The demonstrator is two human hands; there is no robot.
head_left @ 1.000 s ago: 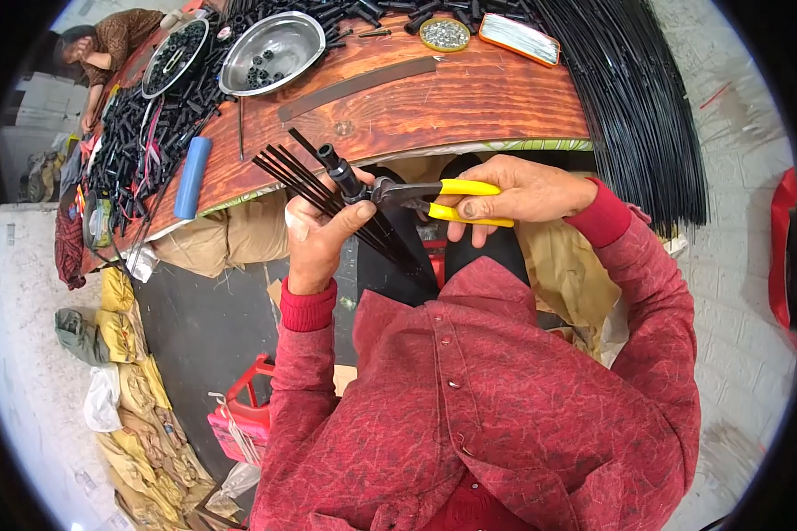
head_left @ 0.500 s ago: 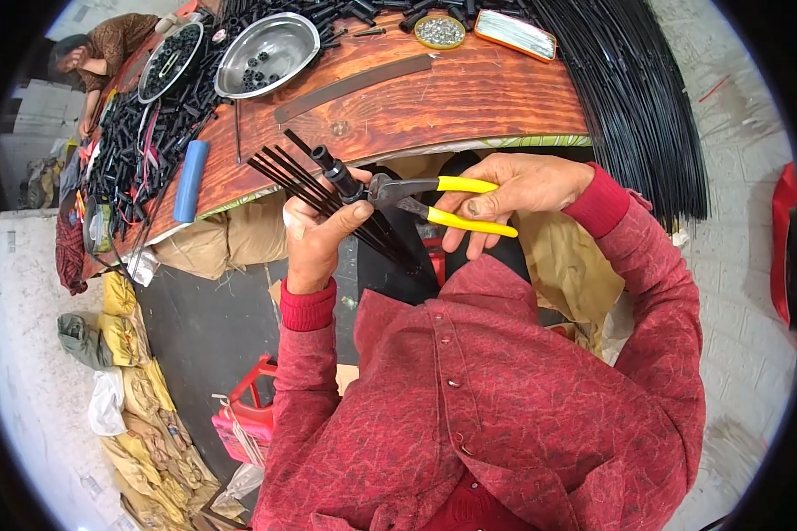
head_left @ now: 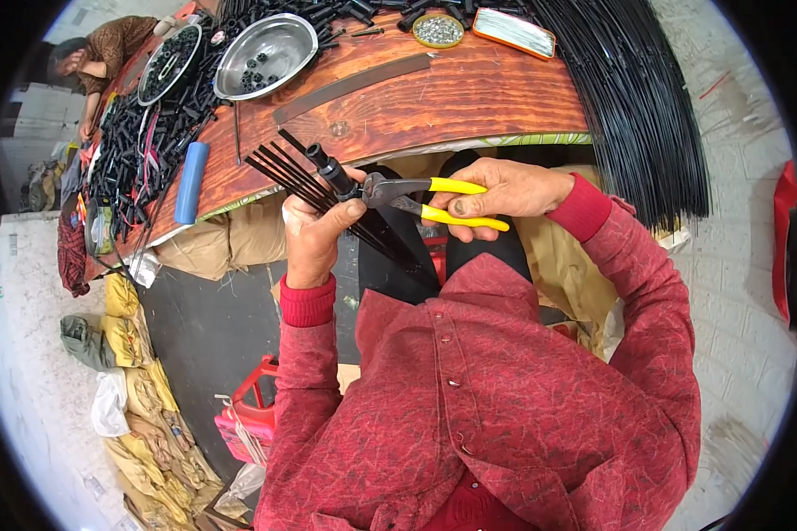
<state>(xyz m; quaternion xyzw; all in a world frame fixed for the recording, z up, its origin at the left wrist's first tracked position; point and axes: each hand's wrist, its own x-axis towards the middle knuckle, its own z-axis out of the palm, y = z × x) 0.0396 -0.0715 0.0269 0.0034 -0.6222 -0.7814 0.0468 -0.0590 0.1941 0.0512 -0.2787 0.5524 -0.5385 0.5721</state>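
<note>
Closed round a stepped black tube fitting (head_left: 329, 172) and several thin black rods (head_left: 283, 179), my left hand (head_left: 312, 243) is in front of the table's near edge. White tape wraps one of its fingers. My right hand (head_left: 515, 193) grips the yellow handles of a pair of pliers (head_left: 459, 186). Their dark metal jaws meet the side of the fitting near my left fingertips. What exactly is between the jaws is too small to make out. The rods fan out to the upper left, and their lower ends run down over my dark trousers.
On the wooden table (head_left: 469, 102) are a steel bowl (head_left: 279, 40), a flat metal strip (head_left: 354, 87), a blue cylinder (head_left: 191, 183), a dish of small metal parts (head_left: 438, 30) and heaped black fittings (head_left: 137, 146). Long black rods (head_left: 638, 106) hang over the right end. Another person (head_left: 115, 53) sits far left.
My right hand and the pliers have shifted slightly left, and the yellow handles are a little closer together. My left hand keeps its hold on the fitting and rods.
</note>
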